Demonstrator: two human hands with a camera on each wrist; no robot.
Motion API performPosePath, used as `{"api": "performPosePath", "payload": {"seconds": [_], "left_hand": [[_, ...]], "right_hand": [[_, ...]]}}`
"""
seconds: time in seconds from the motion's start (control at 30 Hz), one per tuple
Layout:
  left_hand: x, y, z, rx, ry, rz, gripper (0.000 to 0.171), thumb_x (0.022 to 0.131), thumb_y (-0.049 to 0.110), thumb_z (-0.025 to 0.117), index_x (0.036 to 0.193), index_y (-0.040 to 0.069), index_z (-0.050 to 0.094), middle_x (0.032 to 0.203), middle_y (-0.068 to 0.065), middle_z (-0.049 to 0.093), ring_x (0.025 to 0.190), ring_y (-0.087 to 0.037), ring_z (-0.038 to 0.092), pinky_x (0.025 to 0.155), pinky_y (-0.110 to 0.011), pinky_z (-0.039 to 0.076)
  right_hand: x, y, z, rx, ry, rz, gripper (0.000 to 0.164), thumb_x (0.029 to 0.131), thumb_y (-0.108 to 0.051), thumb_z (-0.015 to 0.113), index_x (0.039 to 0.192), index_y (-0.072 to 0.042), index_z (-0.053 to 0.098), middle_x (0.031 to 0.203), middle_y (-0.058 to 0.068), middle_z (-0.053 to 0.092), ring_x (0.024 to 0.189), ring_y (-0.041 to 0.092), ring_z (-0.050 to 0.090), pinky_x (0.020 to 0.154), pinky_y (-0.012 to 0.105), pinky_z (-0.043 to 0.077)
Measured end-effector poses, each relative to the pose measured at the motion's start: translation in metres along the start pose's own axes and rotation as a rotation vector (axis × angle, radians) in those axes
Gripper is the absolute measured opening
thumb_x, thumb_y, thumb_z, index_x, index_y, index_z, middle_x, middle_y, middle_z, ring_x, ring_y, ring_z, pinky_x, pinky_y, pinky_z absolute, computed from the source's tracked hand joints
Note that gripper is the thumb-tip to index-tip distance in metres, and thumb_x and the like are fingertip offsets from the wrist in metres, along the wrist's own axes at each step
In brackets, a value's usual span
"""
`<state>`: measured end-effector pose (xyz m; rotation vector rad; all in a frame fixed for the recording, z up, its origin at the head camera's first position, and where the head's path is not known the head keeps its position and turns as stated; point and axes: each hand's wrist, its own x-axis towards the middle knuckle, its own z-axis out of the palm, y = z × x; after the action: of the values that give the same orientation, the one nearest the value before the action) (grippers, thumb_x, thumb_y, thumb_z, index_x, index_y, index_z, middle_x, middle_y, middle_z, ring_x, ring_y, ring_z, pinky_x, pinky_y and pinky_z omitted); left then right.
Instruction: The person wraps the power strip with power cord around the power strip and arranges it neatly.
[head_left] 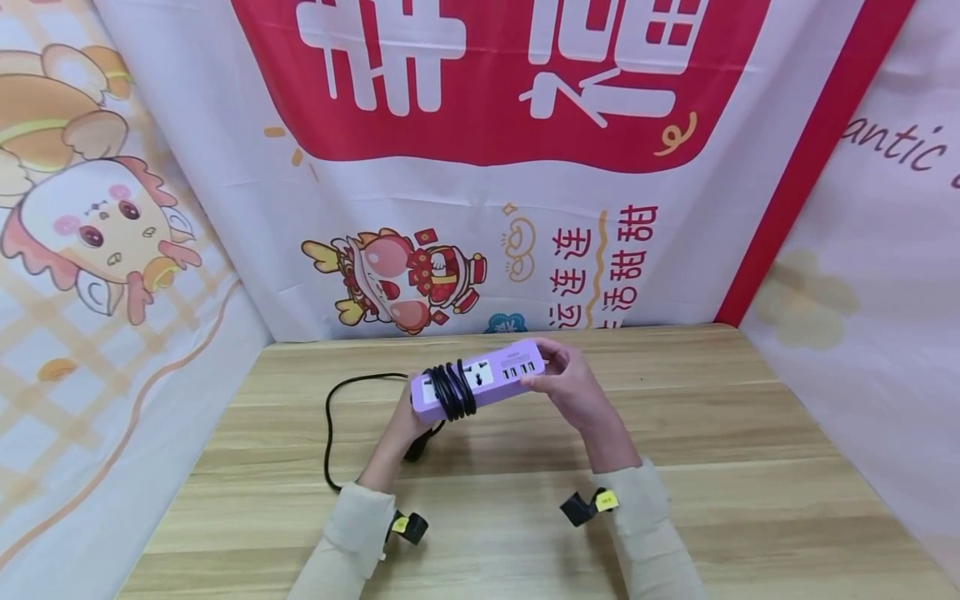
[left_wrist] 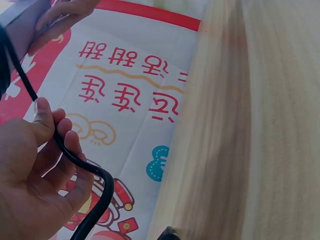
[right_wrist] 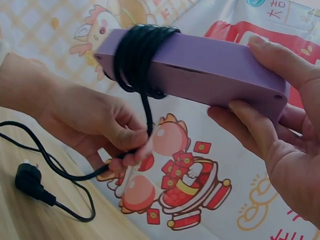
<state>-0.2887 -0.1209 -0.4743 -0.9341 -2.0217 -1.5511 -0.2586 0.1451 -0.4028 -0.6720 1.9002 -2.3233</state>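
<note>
A purple power strip (head_left: 491,379) with sockets and several USB ports is held up above the table. Black cord (right_wrist: 136,60) is wound several times around one end of it. My right hand (head_left: 573,387) grips the other end, thumb on one side and fingers on the opposite one. Below the wound end, my left hand (right_wrist: 95,122) pinches the cord between thumb and fingers; in the left wrist view the cord (left_wrist: 92,167) runs across those fingers. The loose cord trails down to a black plug (right_wrist: 30,182), seen in the right wrist view at lower left.
The wooden table (head_left: 750,467) lies under both hands. A printed cloth (head_left: 420,192) hangs behind it, with more patterned cloth (head_left: 67,400) on the left and right. Each wrist wears a black mount with a yellow tag (head_left: 606,500).
</note>
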Motion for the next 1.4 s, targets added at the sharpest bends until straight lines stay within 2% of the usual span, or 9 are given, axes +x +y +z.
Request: {"api": "performPosePath", "payload": {"seconds": [0.03, 0.13, 0.27, 0.4, 0.57, 0.8, 1.0, 1.2, 1.4], "left_hand": [[0.002, 0.004, -0.001, -0.027, -0.015, -0.014, 0.026, 0.068, -0.005, 0.062, 0.094, -0.011, 0.061, 0.085, -0.007, 0.070, 0.081, -0.005, 0.061, 0.078, -0.023, 0.051], [0.009, 0.013, -0.003, -0.002, -0.096, -0.068, 0.019, 0.077, 0.001, 0.065, 0.094, -0.004, 0.068, 0.088, -0.008, 0.073, 0.083, -0.002, 0.061, 0.079, -0.018, 0.049], [0.016, 0.019, -0.003, 0.124, -0.184, -0.168, 0.012, 0.087, 0.003, 0.063, 0.094, 0.004, 0.072, 0.089, -0.011, 0.074, 0.081, -0.005, 0.062, 0.074, -0.020, 0.051], [0.015, 0.019, -0.006, 0.211, -0.199, -0.245, 0.005, 0.088, 0.004, 0.070, 0.089, 0.009, 0.072, 0.086, -0.005, 0.074, 0.078, -0.008, 0.063, 0.071, -0.022, 0.052], [0.015, 0.018, -0.010, 0.274, -0.208, -0.308, 0.007, 0.088, 0.014, 0.076, 0.084, 0.015, 0.071, 0.081, 0.003, 0.070, 0.073, -0.011, 0.060, 0.068, -0.023, 0.051], [0.017, 0.021, -0.008, 0.345, -0.283, -0.278, 0.008, 0.090, 0.012, 0.072, 0.084, 0.015, 0.069, 0.082, 0.003, 0.068, 0.076, -0.011, 0.058, 0.071, -0.026, 0.051], [0.018, 0.030, -0.008, 0.393, -0.263, -0.253, 0.005, 0.093, 0.011, 0.069, 0.088, 0.012, 0.069, 0.085, 0.000, 0.068, 0.078, -0.011, 0.058, 0.075, -0.031, 0.053], [0.021, 0.038, -0.007, 0.426, -0.230, -0.255, 0.004, 0.094, 0.014, 0.069, 0.093, 0.011, 0.072, 0.089, -0.002, 0.071, 0.082, -0.012, 0.063, 0.078, -0.034, 0.056], [0.023, 0.044, -0.004, 0.435, -0.209, -0.259, 0.012, 0.096, 0.010, 0.066, 0.102, 0.005, 0.074, 0.099, -0.009, 0.075, 0.093, -0.022, 0.070, 0.085, -0.042, 0.058]], "right_hand": [[0.000, 0.000, -0.001, -0.015, -0.024, -0.011, 0.052, 0.078, 0.007, 0.075, 0.128, 0.004, 0.059, 0.110, 0.003, 0.067, 0.097, 0.014, 0.066, 0.084, 0.023, 0.057], [-0.002, -0.001, -0.005, -0.068, -0.094, -0.040, 0.048, 0.076, 0.004, 0.079, 0.122, -0.001, 0.065, 0.108, 0.003, 0.069, 0.093, 0.015, 0.065, 0.080, 0.024, 0.058], [-0.003, -0.004, -0.008, -0.149, -0.176, -0.066, 0.049, 0.076, 0.000, 0.083, 0.121, 0.001, 0.064, 0.109, 0.003, 0.069, 0.093, 0.016, 0.065, 0.078, 0.026, 0.059], [-0.005, -0.007, -0.010, -0.236, -0.216, -0.067, 0.052, 0.074, 0.000, 0.084, 0.121, 0.003, 0.064, 0.108, 0.004, 0.069, 0.090, 0.016, 0.065, 0.073, 0.026, 0.059], [-0.005, -0.009, -0.009, -0.375, -0.263, -0.042, 0.052, 0.071, -0.006, 0.088, 0.120, -0.006, 0.068, 0.109, 0.007, 0.070, 0.089, 0.021, 0.064, 0.071, 0.029, 0.058], [-0.002, -0.007, -0.002, -0.553, -0.299, 0.042, 0.051, 0.072, -0.021, 0.091, 0.118, -0.017, 0.070, 0.110, 0.004, 0.071, 0.093, 0.023, 0.065, 0.078, 0.032, 0.058], [-0.002, -0.006, -0.002, -0.591, -0.255, 0.047, 0.053, 0.071, -0.021, 0.091, 0.119, -0.017, 0.070, 0.109, 0.004, 0.071, 0.091, 0.022, 0.066, 0.077, 0.035, 0.058], [-0.003, -0.007, -0.001, -0.644, -0.204, 0.035, 0.054, 0.070, -0.024, 0.092, 0.119, -0.016, 0.070, 0.106, 0.003, 0.071, 0.089, 0.020, 0.065, 0.075, 0.030, 0.057], [0.000, -0.001, -0.001, -0.690, -0.136, 0.029, 0.052, 0.072, -0.020, 0.091, 0.118, -0.012, 0.070, 0.108, 0.006, 0.071, 0.093, 0.019, 0.066, 0.079, 0.031, 0.058]]}}
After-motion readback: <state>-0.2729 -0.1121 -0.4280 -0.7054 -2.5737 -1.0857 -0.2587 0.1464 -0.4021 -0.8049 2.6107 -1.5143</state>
